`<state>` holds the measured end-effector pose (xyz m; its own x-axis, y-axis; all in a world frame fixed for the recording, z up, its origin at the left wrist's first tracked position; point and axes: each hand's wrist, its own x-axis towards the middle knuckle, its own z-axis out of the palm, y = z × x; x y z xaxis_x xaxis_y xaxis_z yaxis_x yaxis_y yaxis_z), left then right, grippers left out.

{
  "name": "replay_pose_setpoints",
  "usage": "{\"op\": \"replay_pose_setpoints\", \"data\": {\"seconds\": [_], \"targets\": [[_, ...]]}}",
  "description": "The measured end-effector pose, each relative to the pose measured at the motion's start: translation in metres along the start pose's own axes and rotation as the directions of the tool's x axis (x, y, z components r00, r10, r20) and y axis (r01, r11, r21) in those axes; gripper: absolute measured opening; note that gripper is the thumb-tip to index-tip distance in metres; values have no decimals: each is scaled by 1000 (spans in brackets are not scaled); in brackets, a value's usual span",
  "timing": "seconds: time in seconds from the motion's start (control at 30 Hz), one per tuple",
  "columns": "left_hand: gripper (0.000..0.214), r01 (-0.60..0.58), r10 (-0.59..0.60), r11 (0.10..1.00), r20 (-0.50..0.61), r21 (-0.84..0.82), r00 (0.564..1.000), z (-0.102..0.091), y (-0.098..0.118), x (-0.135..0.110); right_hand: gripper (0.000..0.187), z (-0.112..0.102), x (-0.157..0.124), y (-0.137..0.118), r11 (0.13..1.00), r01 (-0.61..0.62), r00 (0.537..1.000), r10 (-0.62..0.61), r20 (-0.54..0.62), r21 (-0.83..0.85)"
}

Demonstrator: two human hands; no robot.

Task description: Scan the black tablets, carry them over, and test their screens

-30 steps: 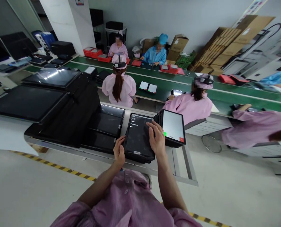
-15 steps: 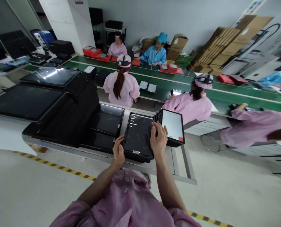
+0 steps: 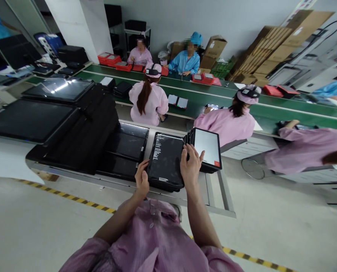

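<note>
A black tablet (image 3: 166, 160) lies on top of a stack, with lines of small white text on its dark screen. At its left edge rests my left hand (image 3: 142, 178), loosely open, fingertips by the side of the tablet. My right hand (image 3: 191, 164) is on the opposite edge, fingers outstretched and apart. Just beyond it stands another stack, topped by a tablet with a lit white screen (image 3: 206, 148) and a red corner mark. Dark tablets (image 3: 125, 145) in clear film lie to the left of my left hand.
All of this is on a grey metal cart (image 3: 208, 192). Large black screens (image 3: 32, 117) crowd its left end. Beyond it, several co-workers in pink and blue sit along a green conveyor bench (image 3: 193, 109). Yellow-black tape (image 3: 72, 198) marks the floor.
The tablet's screen has gone from a short menu list to longer lines of text. My hands stay at its sides, almost unmoved. My view has shifted slightly.
</note>
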<state>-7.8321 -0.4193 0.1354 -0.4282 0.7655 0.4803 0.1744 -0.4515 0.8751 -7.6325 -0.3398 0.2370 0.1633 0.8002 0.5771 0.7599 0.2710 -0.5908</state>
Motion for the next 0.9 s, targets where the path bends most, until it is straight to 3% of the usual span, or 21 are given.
{"op": "replay_pose_setpoints", "data": {"seconds": [0.13, 0.37, 0.9], "targets": [[57, 5, -5, 1000, 3, 10, 1000, 0, 0, 0, 56, -1, 1, -1, 999, -22, 999, 21, 28, 38], [58, 6, -5, 1000, -10, 18, 1000, 1, 0, 0, 50, -7, 4, -4, 987, 60, 989, -78, 126, 147], [53, -23, 23, 1000, -7, -20, 1000, 0, -1, 0, 57, 6, 7, 7, 994, 69, 973, -86, 215, 87]]}}
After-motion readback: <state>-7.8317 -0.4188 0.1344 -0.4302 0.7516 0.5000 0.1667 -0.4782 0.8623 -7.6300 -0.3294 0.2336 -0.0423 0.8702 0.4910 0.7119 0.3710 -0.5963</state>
